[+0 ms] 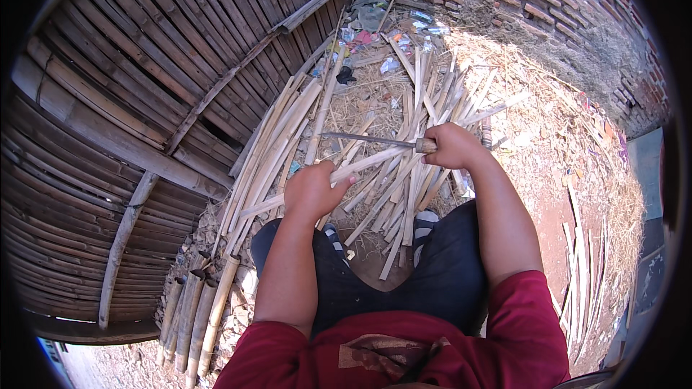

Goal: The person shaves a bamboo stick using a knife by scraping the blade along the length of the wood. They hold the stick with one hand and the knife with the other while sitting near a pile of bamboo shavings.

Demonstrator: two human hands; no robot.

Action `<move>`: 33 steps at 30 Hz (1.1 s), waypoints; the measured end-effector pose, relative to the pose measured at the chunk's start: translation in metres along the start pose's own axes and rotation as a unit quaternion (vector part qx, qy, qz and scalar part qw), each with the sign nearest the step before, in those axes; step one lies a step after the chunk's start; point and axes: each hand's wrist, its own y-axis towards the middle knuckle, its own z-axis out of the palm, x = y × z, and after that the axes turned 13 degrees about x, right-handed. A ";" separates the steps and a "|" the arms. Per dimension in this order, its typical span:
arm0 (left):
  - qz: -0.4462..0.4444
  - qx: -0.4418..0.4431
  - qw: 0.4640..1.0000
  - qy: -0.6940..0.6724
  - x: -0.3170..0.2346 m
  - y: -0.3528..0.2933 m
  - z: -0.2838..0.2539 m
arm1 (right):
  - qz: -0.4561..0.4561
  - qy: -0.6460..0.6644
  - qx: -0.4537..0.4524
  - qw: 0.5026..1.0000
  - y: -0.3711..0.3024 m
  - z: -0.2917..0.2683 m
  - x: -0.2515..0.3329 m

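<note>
My right hand (454, 148) is closed round the short wooden handle of a knife (375, 139). Its long, narrow dark blade points left, level above the pile. Below and left of it, my left hand (310, 191) grips a pale split bamboo strip (371, 161), thumb stretched along it. The strip slants up to the right and passes beneath the blade near the handle; I cannot tell whether blade and strip touch. Under both hands a loose heap of split bamboo strips (407, 194) lies crisscrossed on the ground between my feet.
A bamboo slat wall (137, 94) leans in on the left, with long bamboo strips (277, 148) lying along it. Several bamboo poles (191, 310) stand at the lower left. A brick wall (533, 0) closes the back, near scattered litter (389, 65). More thin strips (577, 281) lie right.
</note>
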 end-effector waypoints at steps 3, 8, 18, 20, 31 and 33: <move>-0.004 0.007 1.000 0.006 0.000 0.001 0.000 | -0.009 -0.006 0.002 1.000 0.003 0.002 -0.003; 0.003 0.014 1.000 0.004 -0.003 -0.002 -0.002 | -0.023 -0.018 -0.003 1.000 0.004 0.006 -0.003; 0.034 0.034 0.999 0.009 -0.001 0.000 0.002 | -0.045 -0.010 0.001 0.999 0.009 0.012 -0.006; 0.040 0.045 0.998 0.012 -0.002 0.000 0.002 | -0.044 -0.005 -0.002 0.999 0.008 0.012 -0.004; 0.017 0.019 1.000 -0.009 -0.001 -0.002 0.001 | 0.026 -0.016 0.013 0.999 0.002 -0.003 0.014; 0.005 0.019 1.000 -0.015 -0.001 -0.002 -0.001 | 0.033 -0.008 -0.006 0.999 0.003 -0.003 0.011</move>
